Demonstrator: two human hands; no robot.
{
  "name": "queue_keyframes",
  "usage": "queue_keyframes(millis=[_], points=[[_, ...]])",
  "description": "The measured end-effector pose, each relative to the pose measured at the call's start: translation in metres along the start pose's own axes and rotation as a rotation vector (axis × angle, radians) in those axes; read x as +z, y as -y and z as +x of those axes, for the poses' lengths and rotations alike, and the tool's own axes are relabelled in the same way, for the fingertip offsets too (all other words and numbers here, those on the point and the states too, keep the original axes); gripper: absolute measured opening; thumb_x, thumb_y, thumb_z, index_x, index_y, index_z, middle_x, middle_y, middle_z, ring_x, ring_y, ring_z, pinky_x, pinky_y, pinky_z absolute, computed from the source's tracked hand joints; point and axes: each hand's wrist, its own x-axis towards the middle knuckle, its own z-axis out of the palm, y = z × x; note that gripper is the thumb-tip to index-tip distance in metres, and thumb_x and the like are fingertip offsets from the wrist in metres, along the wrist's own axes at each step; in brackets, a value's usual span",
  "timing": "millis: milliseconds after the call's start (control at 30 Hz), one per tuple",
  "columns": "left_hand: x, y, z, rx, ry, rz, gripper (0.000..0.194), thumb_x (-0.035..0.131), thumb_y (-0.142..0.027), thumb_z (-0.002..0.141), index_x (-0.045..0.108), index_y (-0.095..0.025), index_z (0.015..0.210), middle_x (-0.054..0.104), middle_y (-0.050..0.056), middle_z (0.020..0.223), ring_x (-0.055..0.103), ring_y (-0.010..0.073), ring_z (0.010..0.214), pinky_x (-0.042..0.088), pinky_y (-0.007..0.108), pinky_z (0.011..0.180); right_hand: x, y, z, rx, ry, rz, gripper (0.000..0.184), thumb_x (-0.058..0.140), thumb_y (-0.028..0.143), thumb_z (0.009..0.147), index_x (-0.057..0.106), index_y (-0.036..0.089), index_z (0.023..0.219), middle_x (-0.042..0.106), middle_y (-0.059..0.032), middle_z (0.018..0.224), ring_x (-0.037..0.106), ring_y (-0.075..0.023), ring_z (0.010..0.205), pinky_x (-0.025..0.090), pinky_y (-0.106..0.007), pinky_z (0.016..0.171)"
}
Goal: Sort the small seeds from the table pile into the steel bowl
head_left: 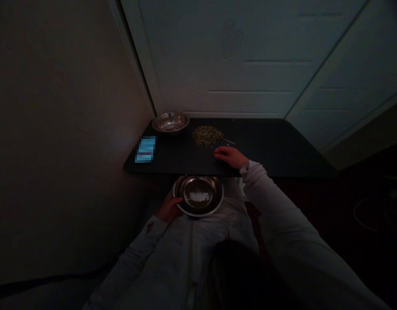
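Observation:
My left hand (169, 209) grips the left rim of a steel bowl (198, 196) held below the table's near edge; small greenish grains lie in its bottom. My right hand (229, 156) rests palm down on the black table (276, 146), fingers stretched toward a pile of greenish grains (207, 136) just beyond its fingertips. A few stray grains lie between the pile and the hand. The light is very dim.
A second steel bowl (170, 122) stands at the table's far left corner. A light blue, blurred-out flat object (145, 149) lies near the left edge. White panelled doors (237, 60) rise behind the table and a wall stands at the left.

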Motion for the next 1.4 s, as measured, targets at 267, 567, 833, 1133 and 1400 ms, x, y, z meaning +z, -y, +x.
queue_keyframes(millis=[267,567,833,1133,1400], points=[[-0.003,0.000,0.005,0.003,0.025,0.014,0.065,0.063,-0.014,0.060,0.045,-0.022,0.123,0.065,0.005,0.097,0.061,0.0226,0.083,0.049,0.031,0.066,-0.006,0.001,-0.019,0.128,-0.122,-0.145,0.022,0.053,0.026,0.071,0.059,0.017,0.090,0.060,0.0001,0.069,0.053,-0.0125,0.064,0.041,-0.026,0.064],[-0.005,0.000,0.008,0.003,0.058,0.027,0.069,0.064,-0.017,0.062,0.042,-0.027,0.126,0.063,0.005,0.104,0.060,0.0235,0.087,0.049,0.032,0.068,0.018,0.024,-0.025,0.074,-0.043,-0.155,0.026,0.052,0.024,0.073,0.058,0.018,0.098,0.059,0.0011,0.068,0.051,-0.0109,0.061,0.039,-0.023,0.061],[0.001,-0.003,0.005,0.013,0.046,0.001,0.068,0.063,-0.014,0.061,0.043,-0.025,0.125,0.060,0.006,0.111,0.057,0.0259,0.097,0.048,0.033,0.074,0.023,0.034,-0.024,0.027,0.049,-0.109,0.028,0.051,0.022,0.074,0.058,0.016,0.100,0.057,0.0009,0.069,0.049,-0.0102,0.063,0.038,-0.023,0.062],[-0.001,-0.001,0.006,-0.013,0.020,0.016,0.066,0.064,-0.016,0.061,0.044,-0.024,0.123,0.064,0.006,0.101,0.060,0.0245,0.087,0.048,0.033,0.069,0.022,0.032,-0.026,-0.024,0.080,0.019,0.029,0.050,0.027,0.073,0.057,0.016,0.099,0.053,0.0021,0.067,0.046,-0.0095,0.060,0.037,-0.023,0.061],[-0.002,-0.002,0.006,-0.017,0.015,0.028,0.057,0.066,-0.016,0.058,0.052,-0.021,0.113,0.065,0.004,0.089,0.061,0.0215,0.078,0.049,0.031,0.065,0.017,0.023,-0.024,0.028,-0.084,0.103,0.029,0.050,0.031,0.070,0.056,0.017,0.095,0.052,0.0028,0.063,0.046,-0.0106,0.059,0.037,-0.025,0.060]])
